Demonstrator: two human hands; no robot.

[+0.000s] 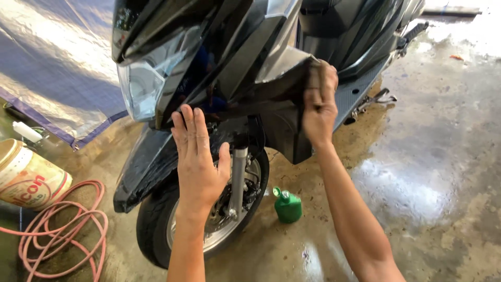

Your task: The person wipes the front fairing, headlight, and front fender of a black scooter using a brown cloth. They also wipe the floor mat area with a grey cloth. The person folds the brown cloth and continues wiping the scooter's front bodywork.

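Wet concrete floor shining with glare, blue tarpaulin hung at the left, pink hose coiled beside a tipped bucket, small green bottle standing on the ground

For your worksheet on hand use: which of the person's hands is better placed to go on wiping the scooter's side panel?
The right hand: it already presses a dark cloth against the black side panel. The left hand is flat and open, holding nothing, lower by the front fender.
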